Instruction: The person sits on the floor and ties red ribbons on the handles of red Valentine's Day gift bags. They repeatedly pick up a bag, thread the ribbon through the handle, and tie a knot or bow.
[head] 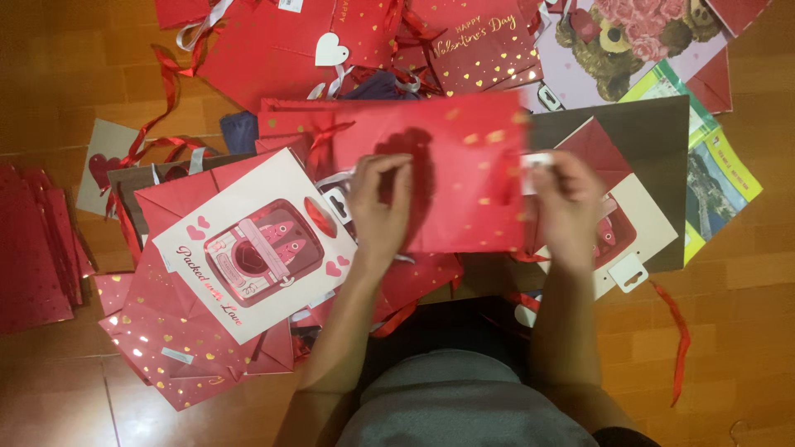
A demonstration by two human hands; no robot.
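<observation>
The red bag (pixel 451 178) lies flat across the middle of the pile, its long axis running side to side between the two hands. It is a glossy paper gift bag scattered with small gold hearts, slightly blurred at its right edge.

The left hand (pixel 379 211) is on the bag's left part — fingers bent and pressed together, fingertips on the red face, casting a dark shadow just beside them. The right hand (pixel 567 207) sits at the bag's right edge, pinching a small white tag (pixel 538 160) there; it too is blurred, so the exact grip is hard to make out. Both hands touch the bag, one toward each end, neither plainly nearer its middle.

Just left of the bag, partly under it, lies a white bag (pixel 248 248) with a red tin printed on it — tilted, on top of more red bags (pixel 166 331). Near the right hand is a brown bag (pixel 654 141) with a white hang tab (pixel 627 272). Above lie a teddy-bear bag (pixel 613 50) and a white heart tag (pixel 330 50). All of it rests on a wooden floor (pixel 729 331), with a loose red ribbon (pixel 679 339) well apart at the right.
</observation>
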